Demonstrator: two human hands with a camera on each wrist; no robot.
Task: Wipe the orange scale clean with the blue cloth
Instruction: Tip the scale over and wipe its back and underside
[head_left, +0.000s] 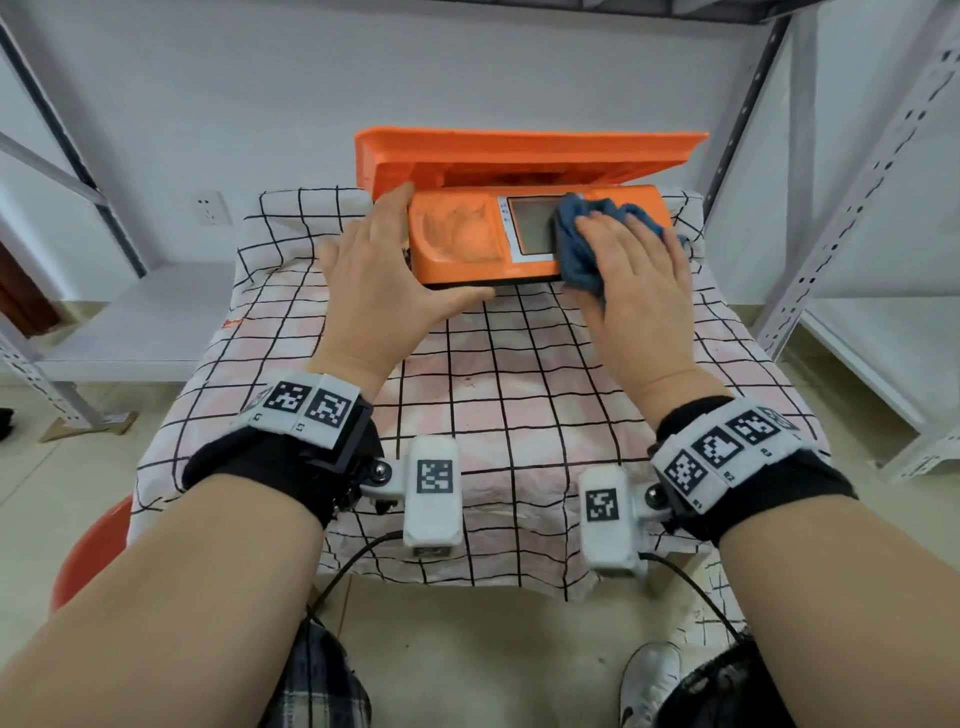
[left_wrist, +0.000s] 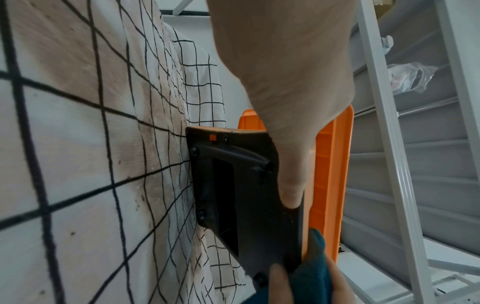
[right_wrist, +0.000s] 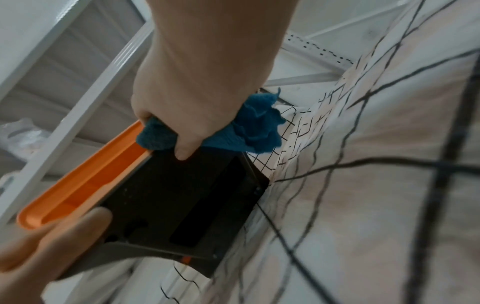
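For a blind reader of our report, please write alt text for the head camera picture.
A person's right hand presses a blue cloth onto an open orange scale beside its display, while the left hand steadies the scale's left end on a checked tablecloth.

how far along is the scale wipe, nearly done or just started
Done: the orange scale has its lid raised and the blue cloth is already on it. In hand: the right hand presses the cloth over the right part, at the edge of the display, while the left hand steadies the left end. Left: the recess on the left shows pale smears, so probably midway.
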